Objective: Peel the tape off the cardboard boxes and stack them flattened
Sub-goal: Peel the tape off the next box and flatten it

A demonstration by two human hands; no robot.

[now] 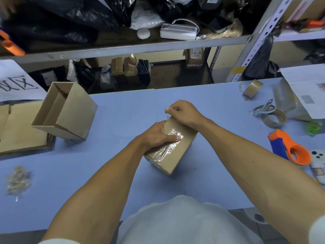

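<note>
While left hand [156, 133] grips taped box [171, 148] mid-table [123, 110], thumb pressing tape [169, 141], right hand [183, 111] pinches tape end at far edge. Open box [66, 110] left, on flattened cardboard [21, 132].

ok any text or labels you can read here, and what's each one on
"区", large black character, seen upside down: white paper sheet, far left.
QR code and small print: white sheet, far right; too blurred to read.
Label: parcel under the shelf; too small to read.
</note>
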